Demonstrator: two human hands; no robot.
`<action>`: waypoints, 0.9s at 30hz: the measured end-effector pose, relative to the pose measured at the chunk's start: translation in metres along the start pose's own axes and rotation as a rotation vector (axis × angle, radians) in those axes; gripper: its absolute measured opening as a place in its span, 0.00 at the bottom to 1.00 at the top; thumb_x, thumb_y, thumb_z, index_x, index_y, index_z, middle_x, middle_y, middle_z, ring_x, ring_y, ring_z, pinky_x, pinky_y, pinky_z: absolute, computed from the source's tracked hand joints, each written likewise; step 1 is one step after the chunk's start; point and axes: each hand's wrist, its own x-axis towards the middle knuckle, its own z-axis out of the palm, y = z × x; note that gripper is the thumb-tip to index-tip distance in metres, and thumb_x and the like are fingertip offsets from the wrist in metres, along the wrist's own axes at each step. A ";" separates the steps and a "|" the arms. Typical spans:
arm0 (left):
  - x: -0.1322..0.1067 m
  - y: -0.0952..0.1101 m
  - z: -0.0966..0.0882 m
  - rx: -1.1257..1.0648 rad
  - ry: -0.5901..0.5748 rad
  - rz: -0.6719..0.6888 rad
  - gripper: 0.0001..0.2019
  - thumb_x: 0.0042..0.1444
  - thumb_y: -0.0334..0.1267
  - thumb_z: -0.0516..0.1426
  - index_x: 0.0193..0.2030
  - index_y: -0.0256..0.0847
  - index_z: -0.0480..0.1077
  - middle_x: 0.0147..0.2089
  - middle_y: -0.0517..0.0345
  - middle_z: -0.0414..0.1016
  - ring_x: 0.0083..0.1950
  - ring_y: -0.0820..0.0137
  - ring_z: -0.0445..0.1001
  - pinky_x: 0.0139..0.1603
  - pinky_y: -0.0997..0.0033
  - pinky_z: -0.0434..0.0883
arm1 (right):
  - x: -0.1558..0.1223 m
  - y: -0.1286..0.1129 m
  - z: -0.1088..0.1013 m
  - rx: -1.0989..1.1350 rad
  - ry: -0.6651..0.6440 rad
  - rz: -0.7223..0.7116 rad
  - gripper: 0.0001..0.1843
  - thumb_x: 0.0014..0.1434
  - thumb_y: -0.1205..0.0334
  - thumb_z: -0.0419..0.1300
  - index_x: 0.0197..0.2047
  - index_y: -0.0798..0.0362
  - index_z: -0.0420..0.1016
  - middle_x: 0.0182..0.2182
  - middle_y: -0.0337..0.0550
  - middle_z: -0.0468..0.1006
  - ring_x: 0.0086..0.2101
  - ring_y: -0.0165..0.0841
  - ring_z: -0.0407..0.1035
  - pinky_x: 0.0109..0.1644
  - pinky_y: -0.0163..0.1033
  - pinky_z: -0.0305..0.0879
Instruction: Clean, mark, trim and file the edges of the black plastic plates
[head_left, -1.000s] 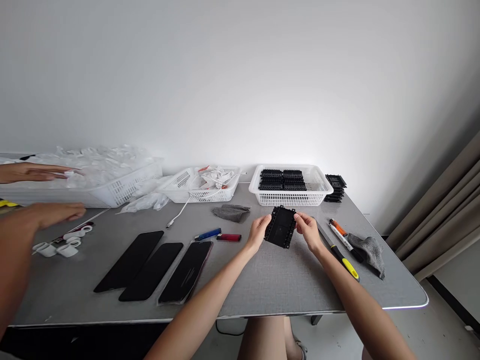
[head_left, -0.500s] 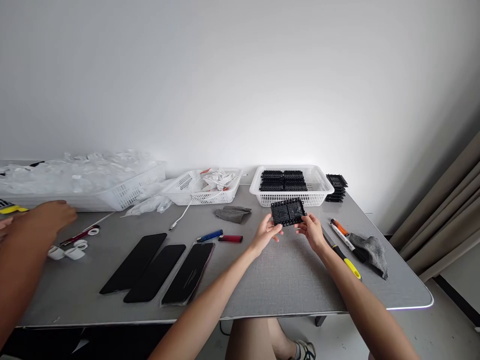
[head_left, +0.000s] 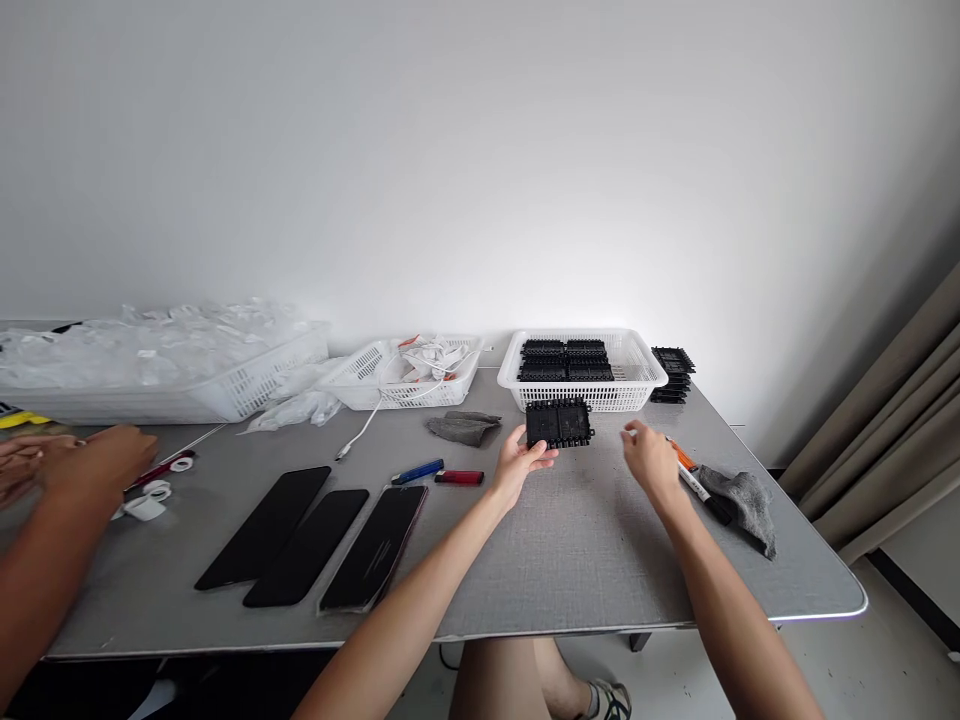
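Note:
My left hand [head_left: 517, 463] is closed on the lower left edge of a black ribbed plastic plate [head_left: 559, 423] and holds it just above the grey table [head_left: 570, 560], in front of the white basket [head_left: 645, 385]. More black plates lie stacked inside that basket. My right hand [head_left: 651, 459] is off the plate, to its right, fingers loosely curled and empty, over the orange-capped marker [head_left: 694, 480] and close to the yellow-handled tool beside it.
Three black phone screens [head_left: 311, 545] lie at the front left. A blue cutter [head_left: 416, 470], a red lighter [head_left: 459, 478], two grey cloths [head_left: 463, 427] and a second white basket with cables [head_left: 409, 375] are there. Another person's hands [head_left: 82, 460] work at the far left near white rings.
My right hand has let go of the black plate and moved right toward the markers. My left hand alone now holds the plate, shifted slightly left and lower.

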 end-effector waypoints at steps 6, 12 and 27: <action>0.001 -0.001 0.000 0.013 0.016 0.029 0.30 0.43 0.41 0.71 0.51 0.38 0.65 0.37 0.54 0.78 0.37 0.61 0.82 0.36 0.66 0.78 | 0.019 0.030 -0.064 -0.528 0.169 0.260 0.15 0.57 0.56 0.62 0.47 0.51 0.78 0.45 0.62 0.79 0.48 0.57 0.74 0.46 0.56 0.68; 0.002 0.000 -0.001 0.043 0.025 0.091 0.30 0.42 0.45 0.71 0.50 0.39 0.65 0.38 0.54 0.78 0.37 0.63 0.82 0.34 0.68 0.77 | 0.027 0.050 -0.073 -0.535 0.129 0.345 0.18 0.52 0.52 0.66 0.45 0.51 0.80 0.47 0.62 0.79 0.48 0.56 0.74 0.46 0.54 0.70; -0.005 0.003 0.005 0.061 0.050 0.147 0.29 0.43 0.46 0.70 0.49 0.39 0.65 0.35 0.56 0.77 0.36 0.62 0.82 0.35 0.66 0.77 | 0.032 0.056 -0.070 -0.450 0.132 0.273 0.13 0.50 0.55 0.64 0.34 0.56 0.77 0.36 0.63 0.79 0.41 0.51 0.75 0.40 0.48 0.69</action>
